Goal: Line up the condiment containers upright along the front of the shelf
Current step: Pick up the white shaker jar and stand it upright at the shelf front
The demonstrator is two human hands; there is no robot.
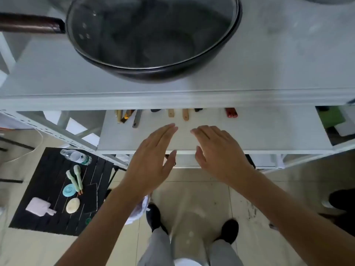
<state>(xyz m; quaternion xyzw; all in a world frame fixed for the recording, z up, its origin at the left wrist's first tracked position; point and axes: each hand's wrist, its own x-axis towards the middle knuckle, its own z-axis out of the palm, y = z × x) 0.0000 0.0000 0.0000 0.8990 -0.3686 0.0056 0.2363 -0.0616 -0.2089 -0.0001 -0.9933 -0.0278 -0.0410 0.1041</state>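
My left hand (153,162) and my right hand (217,154) are both flat and empty, fingers stretched forward over the front edge of the middle white shelf (269,135). No condiment container shows on this shelf; the top shelf (57,77) hides its back part. Only handle tips of utensils (137,118) and a red handle (231,112) poke out from under the top shelf.
A large black wok with a glass lid (153,35) sits on the top shelf. To the left, a low black table (48,189) holds a lying water bottle (75,156), green utensils, round lids and a pink board. My feet stand on the tiled floor below.
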